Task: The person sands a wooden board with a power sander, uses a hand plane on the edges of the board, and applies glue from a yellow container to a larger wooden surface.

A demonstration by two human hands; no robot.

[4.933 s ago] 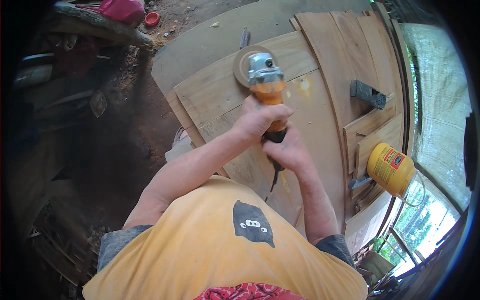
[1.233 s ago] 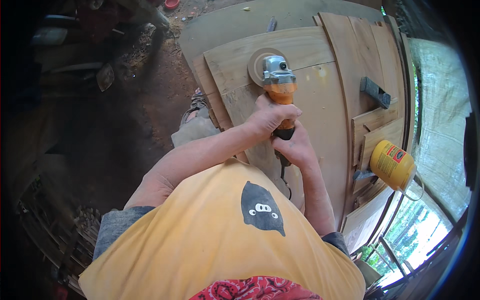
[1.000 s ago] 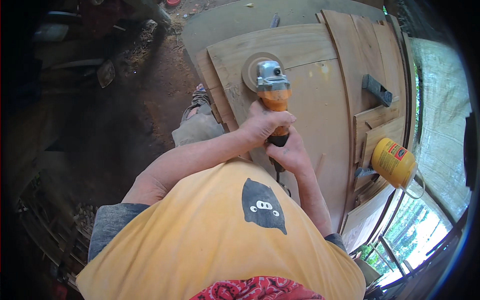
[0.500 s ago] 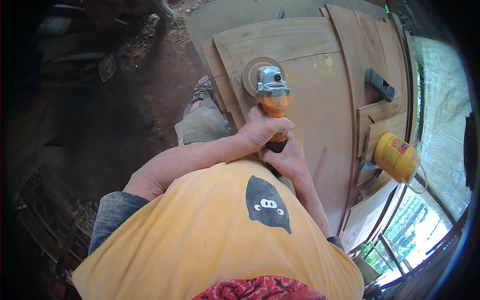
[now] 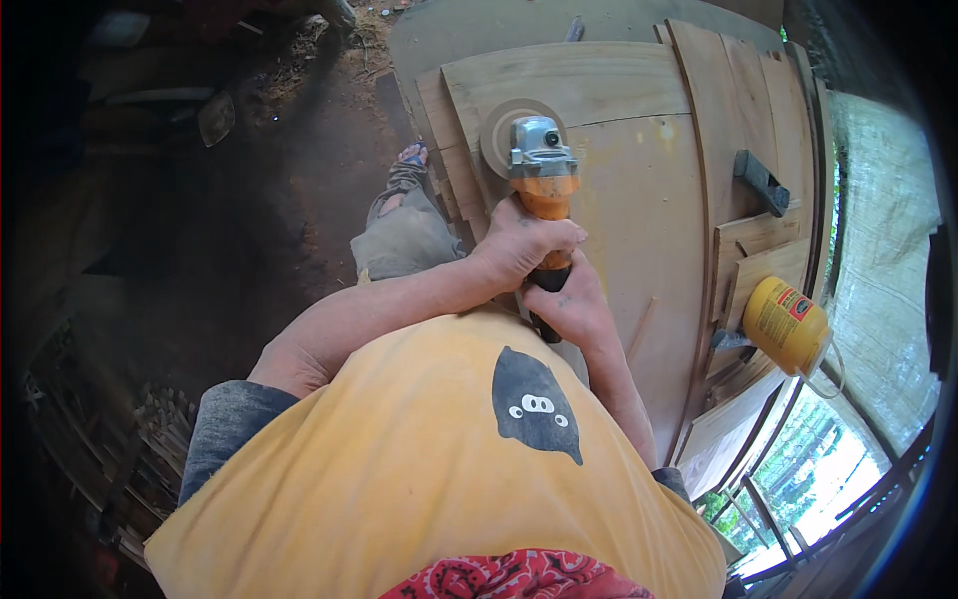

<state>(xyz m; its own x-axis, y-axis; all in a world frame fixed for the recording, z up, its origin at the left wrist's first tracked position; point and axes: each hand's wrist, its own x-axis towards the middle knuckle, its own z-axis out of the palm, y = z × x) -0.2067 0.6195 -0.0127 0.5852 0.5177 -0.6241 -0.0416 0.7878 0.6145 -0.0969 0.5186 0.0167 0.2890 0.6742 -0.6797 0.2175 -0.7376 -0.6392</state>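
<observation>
1. Round disc of orange power tool: over wooden panel.
2. Left hand: fingers clamped round tool body, presumably steadying it.
3. Right hand: fingers clamped on black rear end, likely for control.
4. Dark block: well right, probably kept clear.

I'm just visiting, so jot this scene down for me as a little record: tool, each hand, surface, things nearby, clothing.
Tool: orange power tool with silver head, round disc
Left hand: gripping the orange body
Right hand: gripping the dark rear end
Surface: pale wooden panel beneath the tool
Nearby, to the right: dark block, yellow tub
Clothing: yellow top with dark animal print
</observation>
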